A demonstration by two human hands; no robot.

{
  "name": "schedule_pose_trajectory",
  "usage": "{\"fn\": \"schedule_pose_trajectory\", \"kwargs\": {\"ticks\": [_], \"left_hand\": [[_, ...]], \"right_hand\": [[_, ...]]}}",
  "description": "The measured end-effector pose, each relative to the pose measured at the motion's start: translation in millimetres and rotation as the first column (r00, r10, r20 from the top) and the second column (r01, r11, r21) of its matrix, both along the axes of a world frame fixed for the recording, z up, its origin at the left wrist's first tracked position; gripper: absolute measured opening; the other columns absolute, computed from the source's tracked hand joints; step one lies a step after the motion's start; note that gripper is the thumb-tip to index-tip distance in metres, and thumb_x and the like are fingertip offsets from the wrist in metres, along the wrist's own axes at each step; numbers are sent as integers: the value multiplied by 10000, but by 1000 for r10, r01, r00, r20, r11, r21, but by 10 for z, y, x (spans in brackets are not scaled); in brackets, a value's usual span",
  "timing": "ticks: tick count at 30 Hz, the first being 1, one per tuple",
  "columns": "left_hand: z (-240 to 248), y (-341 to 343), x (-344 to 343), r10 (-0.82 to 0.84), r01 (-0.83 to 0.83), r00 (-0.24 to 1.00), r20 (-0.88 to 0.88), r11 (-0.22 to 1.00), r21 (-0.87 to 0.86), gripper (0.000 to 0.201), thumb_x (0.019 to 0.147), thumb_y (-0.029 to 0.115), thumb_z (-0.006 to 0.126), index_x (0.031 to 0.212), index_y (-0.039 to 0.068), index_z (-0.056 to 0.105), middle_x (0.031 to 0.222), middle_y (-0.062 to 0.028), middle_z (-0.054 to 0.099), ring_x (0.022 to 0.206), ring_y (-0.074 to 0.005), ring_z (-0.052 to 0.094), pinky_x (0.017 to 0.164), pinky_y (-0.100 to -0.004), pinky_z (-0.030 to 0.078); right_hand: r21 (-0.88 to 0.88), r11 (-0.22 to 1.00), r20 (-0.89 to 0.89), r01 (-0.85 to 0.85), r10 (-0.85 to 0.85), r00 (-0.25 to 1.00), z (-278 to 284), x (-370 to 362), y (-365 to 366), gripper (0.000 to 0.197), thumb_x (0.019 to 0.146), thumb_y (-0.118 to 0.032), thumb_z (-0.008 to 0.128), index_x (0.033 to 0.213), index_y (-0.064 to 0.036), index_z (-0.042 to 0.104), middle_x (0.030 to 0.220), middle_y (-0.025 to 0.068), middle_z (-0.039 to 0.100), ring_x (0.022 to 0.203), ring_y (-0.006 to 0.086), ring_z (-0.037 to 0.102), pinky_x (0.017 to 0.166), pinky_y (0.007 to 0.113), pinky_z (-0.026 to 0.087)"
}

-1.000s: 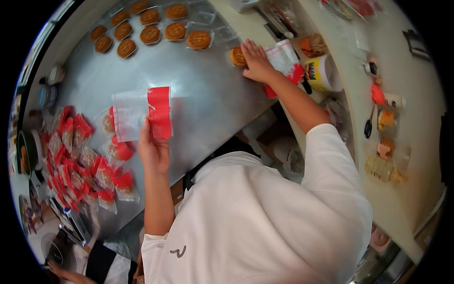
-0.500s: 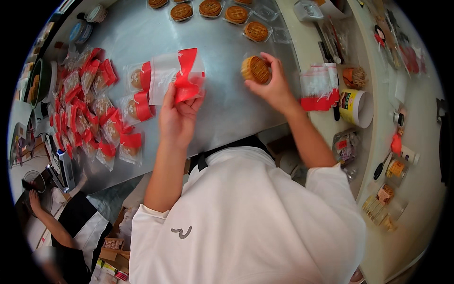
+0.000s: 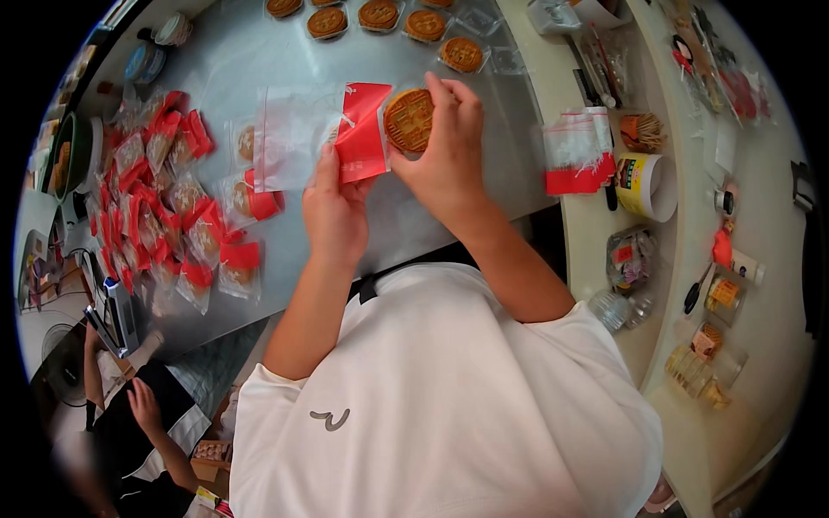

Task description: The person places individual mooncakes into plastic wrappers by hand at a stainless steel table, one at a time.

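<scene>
My left hand (image 3: 335, 211) grips a clear plastic bag with a red end (image 3: 319, 134), held flat above the steel table (image 3: 233, 60). My right hand (image 3: 445, 151) holds a round golden-brown mooncake in a clear tray (image 3: 408, 119) right at the bag's red mouth. Both hands are close together over the middle of the table.
A pile of several bagged mooncakes with red ends (image 3: 173, 216) covers the table's left. More unbagged mooncakes (image 3: 377, 15) lie along the far edge. A stack of empty bags (image 3: 574, 155) and a yellow cup (image 3: 643, 186) sit on the right counter. Another person (image 3: 142, 414) stands at lower left.
My right hand has brought the mooncake from the right over to the bag's mouth. My left hand with the bag has shifted slightly right toward it.
</scene>
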State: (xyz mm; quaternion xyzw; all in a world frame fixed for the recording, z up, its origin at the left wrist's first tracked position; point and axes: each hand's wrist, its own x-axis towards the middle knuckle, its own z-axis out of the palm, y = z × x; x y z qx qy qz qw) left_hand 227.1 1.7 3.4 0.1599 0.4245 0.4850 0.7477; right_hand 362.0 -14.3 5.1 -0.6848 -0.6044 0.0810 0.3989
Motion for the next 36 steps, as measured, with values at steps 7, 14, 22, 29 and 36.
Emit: {"fn": "schedule_pose_trajectory", "kwargs": {"ticks": [7,14,22,29,36], "left_hand": [[-12,44,-151,-3,4,1000,-21,999,49,371,952,314,435,1184,28,483,1163,-94,566,1077,-192,543,920,-338,427],[-101,90,-464,-23,25,998,-55,999,32,372,916,283,514,1172,14,481,1106,-101,587,1041,-198,562,881,-347,461],[61,46,-515,-75,83,982,171,996,-41,325,922,244,500,1150,12,518,1094,-107,606,976,-211,609,824,-350,512],[65,-51,-601,-141,140,978,155,990,17,340,925,254,498,1185,36,498,1154,-95,573,1053,-205,569,879,-358,482],[93,-80,-630,-105,125,951,290,991,-51,369,917,252,521,1200,21,470,1148,-117,560,1062,-220,556,890,-362,471]], "right_hand": [[-214,919,-287,-332,266,920,62,-388,-270,929,631,-69,735,1380,14,190,1359,254,191,1222,438,276,998,463,326],[-110,872,-244,-477,441,864,12,-339,-339,890,666,-86,730,1384,21,216,1311,198,330,1180,345,406,939,379,417],[-92,871,-275,-483,444,853,106,-225,-204,934,635,-209,800,1391,-39,278,1338,150,392,1103,298,520,918,351,444],[-39,833,-389,-552,496,776,138,-133,-188,742,625,-240,807,1266,-61,480,1229,118,537,1129,278,511,916,343,447],[143,824,-198,-549,567,799,155,-83,-181,677,605,-260,817,1187,-66,532,1217,107,526,1101,278,501,887,367,446]]}}
